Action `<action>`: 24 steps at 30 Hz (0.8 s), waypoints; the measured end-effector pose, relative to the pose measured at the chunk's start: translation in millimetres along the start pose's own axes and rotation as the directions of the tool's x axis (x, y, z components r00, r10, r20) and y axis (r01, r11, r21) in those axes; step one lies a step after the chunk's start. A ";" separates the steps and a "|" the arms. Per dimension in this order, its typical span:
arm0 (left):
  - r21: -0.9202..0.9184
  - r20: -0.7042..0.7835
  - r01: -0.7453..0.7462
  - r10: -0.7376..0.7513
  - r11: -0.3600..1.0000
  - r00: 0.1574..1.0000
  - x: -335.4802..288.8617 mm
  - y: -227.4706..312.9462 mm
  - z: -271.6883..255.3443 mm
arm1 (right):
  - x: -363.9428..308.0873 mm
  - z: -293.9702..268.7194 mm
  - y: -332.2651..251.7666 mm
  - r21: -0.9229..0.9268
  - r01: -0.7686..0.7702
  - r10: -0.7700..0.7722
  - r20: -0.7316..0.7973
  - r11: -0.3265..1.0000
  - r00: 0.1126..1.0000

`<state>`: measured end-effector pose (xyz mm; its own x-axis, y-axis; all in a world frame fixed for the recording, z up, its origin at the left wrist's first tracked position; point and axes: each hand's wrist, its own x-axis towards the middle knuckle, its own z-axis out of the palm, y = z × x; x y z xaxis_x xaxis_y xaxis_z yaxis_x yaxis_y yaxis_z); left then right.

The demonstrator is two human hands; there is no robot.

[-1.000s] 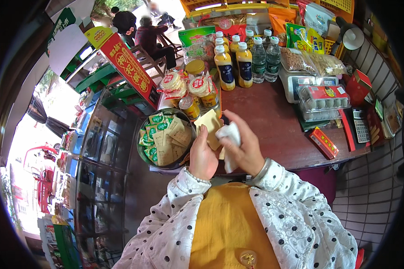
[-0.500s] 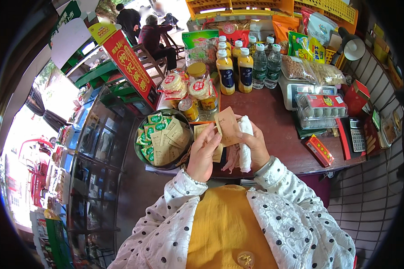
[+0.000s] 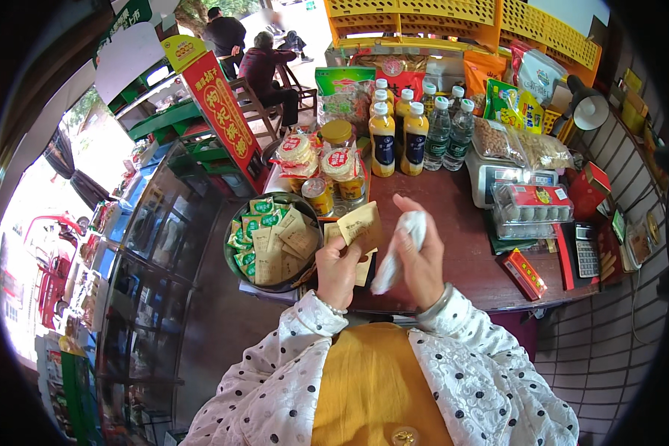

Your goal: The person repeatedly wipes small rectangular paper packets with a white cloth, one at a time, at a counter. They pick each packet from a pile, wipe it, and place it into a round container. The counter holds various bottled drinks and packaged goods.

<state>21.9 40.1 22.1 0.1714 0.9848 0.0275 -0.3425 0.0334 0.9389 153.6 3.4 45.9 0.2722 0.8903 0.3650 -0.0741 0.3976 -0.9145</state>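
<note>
- Since half a second ago, the right hand [image 3: 424,264] has come away from the brown packet [image 3: 360,224]; the left hand [image 3: 336,273] now holds it alone, and the white cloth [image 3: 401,254] has swung from upright to a slant.
- The packet is raised over the near left corner of the bench [image 3: 464,223], between the round green basin [image 3: 275,287] and the cloth.
- The basin stands just beyond the bench's left edge; the hands work close to the near edge.
- Open room: a stretch of dark red top shows from the right hand across to the slim red box [image 3: 524,273] near the right part of the near edge, and back toward the bottles.
- Left grip: thumb and fingers pinched closed on the packet's lower part.
- Right grip: thumb pressing the cloth against the hand, fingers stretched upward and loosely spread; the cloth stands apart from the packet.
- Counted: one packet raised, one cloth, one slim red box, one calculator [image 3: 587,250] by the right edge, two bags on one scale [image 3: 482,183].
- Toward the far edge: five yellow drink bottles [image 3: 383,143] and at least three clear bottles [image 3: 437,137].
- The basin holds several green sachets [image 3: 247,224] and more brown packets, too overlapped to count.
</note>
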 end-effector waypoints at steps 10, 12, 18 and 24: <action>0.125 0.193 0.028 -0.052 0.992 0.980 -9.7 0.6 -18.3 | 5.1 13.7 16.4 0.018 -0.036 0.036 0.034 0.999 0.999; 0.198 0.146 -0.013 -0.016 0.980 0.989 -7.2 1.9 -30.0 | 14.2 11.3 34.3 0.081 -0.022 0.025 -0.045 0.996 0.999; 0.599 -0.043 -0.210 0.293 0.773 0.955 46.5 36.0 -122.8 | 2.2 -2.4 30.9 0.122 -0.273 0.279 -0.034 0.954 0.960; 0.880 -0.047 -0.075 0.244 0.469 0.969 66.2 40.5 -190.3 | -8.2 13.5 28.4 0.209 -0.333 0.351 -0.055 0.919 0.935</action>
<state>-156.5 139.1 -3.3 0.0393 0.9701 0.2393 0.6397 -0.2084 0.7398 136.2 10.4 19.3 0.2813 0.9596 0.0103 -0.3594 0.1153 -0.9260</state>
